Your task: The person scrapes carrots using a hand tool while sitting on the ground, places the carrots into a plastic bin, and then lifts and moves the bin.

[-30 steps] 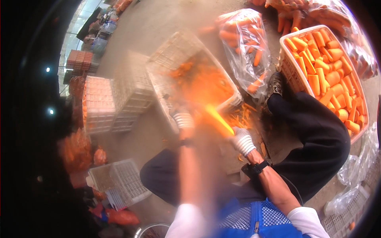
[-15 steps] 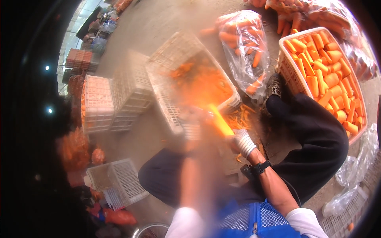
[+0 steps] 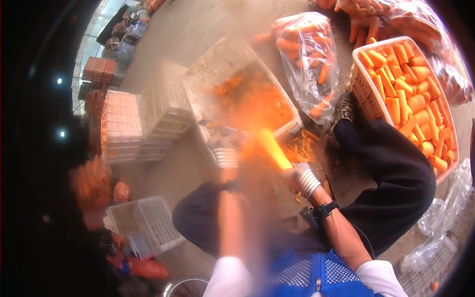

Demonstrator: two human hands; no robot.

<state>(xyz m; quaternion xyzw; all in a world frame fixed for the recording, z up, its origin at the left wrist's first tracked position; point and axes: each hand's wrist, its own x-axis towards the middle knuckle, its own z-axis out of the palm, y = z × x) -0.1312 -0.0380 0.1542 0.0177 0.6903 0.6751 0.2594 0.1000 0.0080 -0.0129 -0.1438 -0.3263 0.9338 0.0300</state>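
The right hand (image 3: 303,179), in a striped work glove with a dark watch at the wrist, has its grip clenched around the lower end of a long carrot (image 3: 273,148), which slants up and to the left from the fist. The left hand (image 3: 225,154), also in a striped glove, is blurred with motion just left of the carrot's upper half; whether its grip is released or clenched I cannot tell, nor whether it touches the carrot. Both hands are above the person's lap, between the knees in dark trousers, with a blue mesh vest at the lower edge of the view.

Directly beyond the hands, on the concrete floor, stands a white plastic crate (image 3: 292,129) holding a blurred heap of orange peelings and pieces. Orange scraps (image 3: 302,147) lie on the floor just beside that crate's near right corner. To the right, beside the person's right knee, a second white crate (image 3: 360,81) is packed full of trimmed carrot lengths. Between the two crates sits a clear plastic bag (image 3: 309,59) of untrimmed carrots. More empty white crates (image 3: 148,123) are stacked on the floor to the left, and another empty one (image 3: 148,225) lies near the left knee
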